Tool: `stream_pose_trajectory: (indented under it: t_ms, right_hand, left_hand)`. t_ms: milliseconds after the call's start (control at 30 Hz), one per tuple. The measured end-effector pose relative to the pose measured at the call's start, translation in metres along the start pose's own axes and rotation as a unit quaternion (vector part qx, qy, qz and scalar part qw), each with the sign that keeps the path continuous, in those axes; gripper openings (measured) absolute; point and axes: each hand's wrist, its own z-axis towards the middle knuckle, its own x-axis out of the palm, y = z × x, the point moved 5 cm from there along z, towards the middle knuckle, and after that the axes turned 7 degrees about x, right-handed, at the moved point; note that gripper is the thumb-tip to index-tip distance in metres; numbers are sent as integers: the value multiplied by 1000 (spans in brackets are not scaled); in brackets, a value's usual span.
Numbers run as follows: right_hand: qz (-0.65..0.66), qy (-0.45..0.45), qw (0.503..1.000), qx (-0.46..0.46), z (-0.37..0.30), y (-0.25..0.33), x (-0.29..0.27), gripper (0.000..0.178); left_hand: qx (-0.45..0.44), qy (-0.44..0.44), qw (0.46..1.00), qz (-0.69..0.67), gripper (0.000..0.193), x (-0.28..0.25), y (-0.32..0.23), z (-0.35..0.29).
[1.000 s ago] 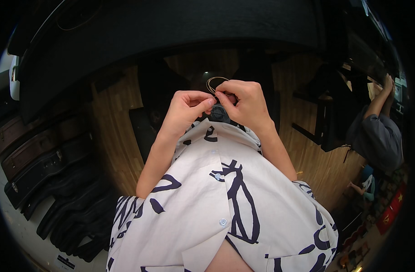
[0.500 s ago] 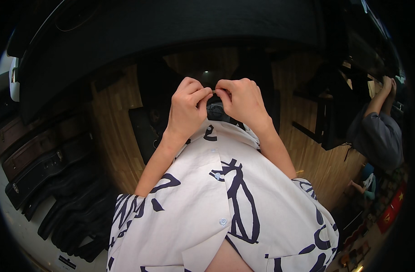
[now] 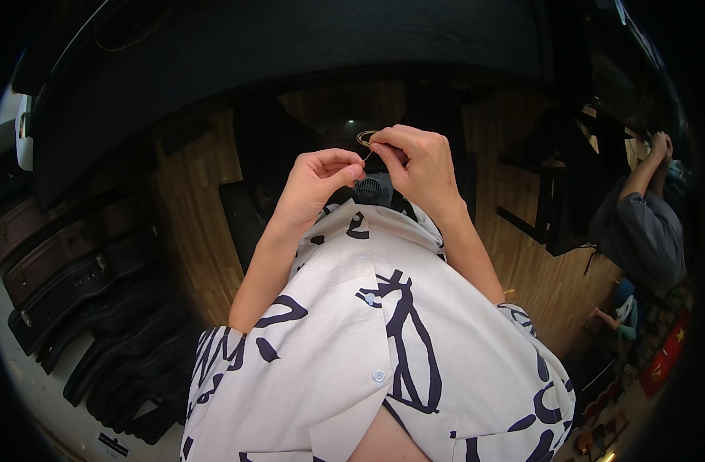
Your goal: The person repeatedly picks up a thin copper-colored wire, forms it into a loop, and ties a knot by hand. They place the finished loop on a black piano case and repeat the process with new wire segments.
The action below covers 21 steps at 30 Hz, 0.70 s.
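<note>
My right hand [image 3: 420, 163] pinches a small coil of thin, pale-gold string or wire [image 3: 364, 137] between thumb and forefinger. Its loops stick out to the left of the fingertips. A strand runs from the coil down toward my left hand [image 3: 315, 185], whose thumb and fingertips are pressed together at its end. Both hands are raised close together in front of my patterned white shirt [image 3: 329, 308]. What the left fingertips cover is too small to see.
A long black surface [image 3: 306, 46] spans the far side. Dark instrument-style cases [image 3: 67, 296] stand in a row at the left. At the right, a person in dark clothing [image 3: 641, 227] works beside dark furniture. A grey grilled device [image 3: 373, 187] lies below my hands, above wooden floor [image 3: 202, 231].
The coil, mostly hidden between my fingers before, now shows as loops in the right hand. My hands have drawn slightly apart, the left one lower and turned more open.
</note>
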Motion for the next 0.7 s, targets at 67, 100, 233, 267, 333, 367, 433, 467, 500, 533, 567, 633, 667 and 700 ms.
stream_pose_trajectory:
  t_ms: [67,100,233,267,333,367,433,467,500,533,567,633,667,700]
  right_hand:
    - [-30,-1,1000,-5,-2,0,1,5]
    - [-44,-2,999,-9,-3,0,3,5]
    - [-67,55,996,6,-4,-6,9,7]
    - [-52,85,995,5,-4,-7,10,7]
    - [-24,146,989,3,-4,-9,12,9]
    - [2,182,983,13,-4,-10,12,10]
    - [51,252,966,33,-3,-10,13,11]
    - [82,287,954,38,-3,-9,13,11]
    - [113,321,939,42,-2,-8,11,11]
    - [144,354,923,46,-2,-8,11,11]
    - [185,372,908,58,-4,-14,13,17]
    - [266,371,888,57,-5,-21,19,21]
    - [305,370,875,57,-5,-22,20,23]
    - [338,358,868,67,-5,-23,21,24]
  left_hand:
    - [47,-23,994,96,11,0,-6,0]
    - [80,-26,983,165,10,1,-11,0]
    - [179,-32,914,363,9,8,-36,-2]
    - [195,-32,898,394,9,9,-39,-3]
    - [225,-19,891,395,11,7,-41,-3]
    - [240,-13,887,395,12,6,-43,-4]
    - [232,20,892,387,13,7,-45,-4]
    - [228,36,894,383,14,8,-46,-5]
    - [212,55,907,359,13,7,-44,-4]
    - [196,73,919,335,13,6,-42,-4]
    - [179,91,929,310,13,6,-39,-3]
    - [148,95,961,214,12,4,-32,-3]
    - [132,96,973,165,12,4,-29,-4]
    - [109,100,982,120,12,5,-25,-4]
